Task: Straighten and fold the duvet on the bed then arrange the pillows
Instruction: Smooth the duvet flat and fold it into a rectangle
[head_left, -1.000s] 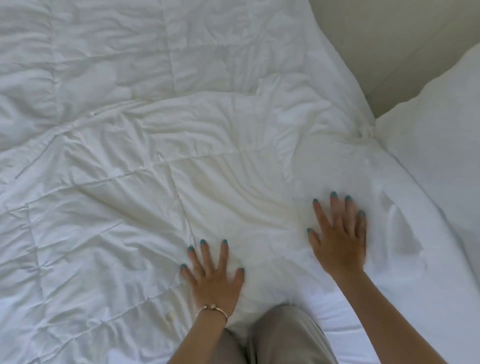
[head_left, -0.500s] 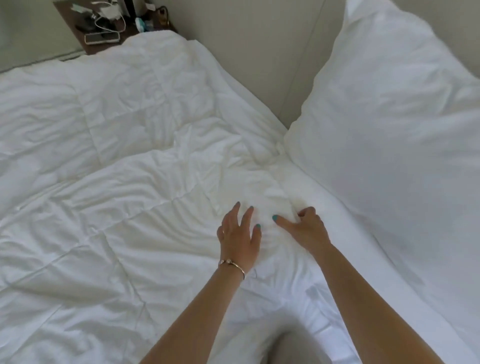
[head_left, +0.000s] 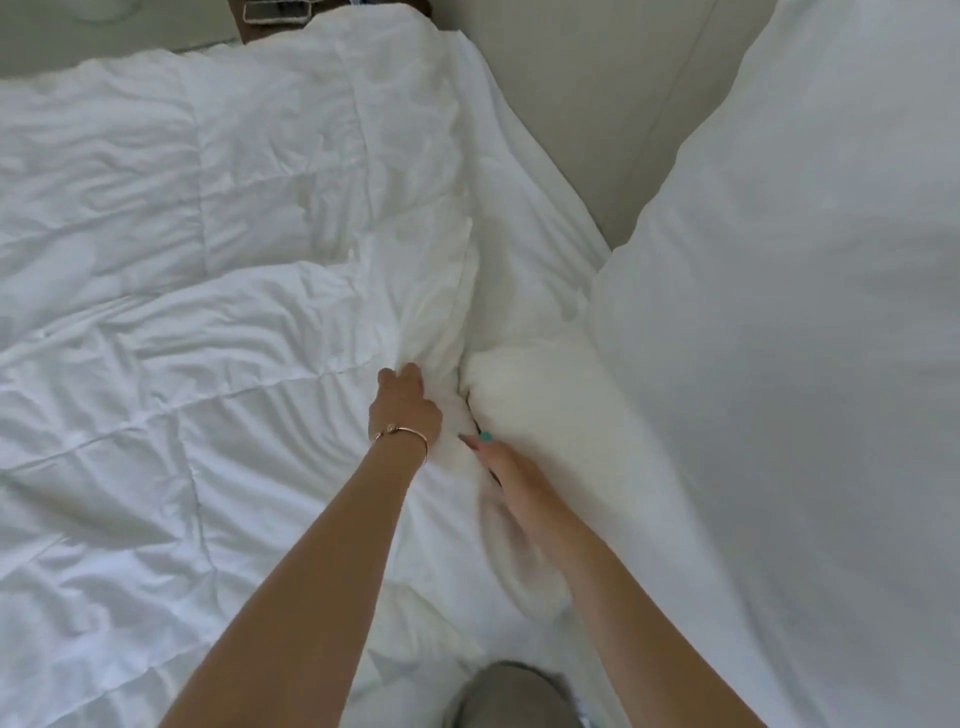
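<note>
Knee (head_left: 511, 693) in grey fabric at bottom edge, cut off by frame, blurred. Both bare forearms reach forward from bottom of frame over white duvet (head_left: 171, 374), which covers most of the bed, wrinkled, quilted stitching visible, left part running out of frame. Right hand (head_left: 511, 475) motion-blurred, lies along a raised fold of duvet near centre; one teal nail shows at a fingertip, rest of the fingers sunk under or behind the fabric, so cannot tell whether they clench it or lie flat. Left hand (head_left: 406, 408) just left of it, gold bracelet (head_left: 402, 435) on wrist, fingers curled down into a bunched ridge of duvet, grasping the cloth; fingertips buried in the folds, thumb not visible. Hands near each other, a puffed hump of duvet between and just beyond them. Large white pillow (head_left: 800, 322) fills right side, leaning against beige wall or headboard (head_left: 587, 104), touching the duvet edge; its top and right side cut off. Duvet's far edge runs up along the wall to the top. Dark nightstand (head_left: 260, 26) at top edge, mostly cut off; a flat object on it, too partial to identify.
</note>
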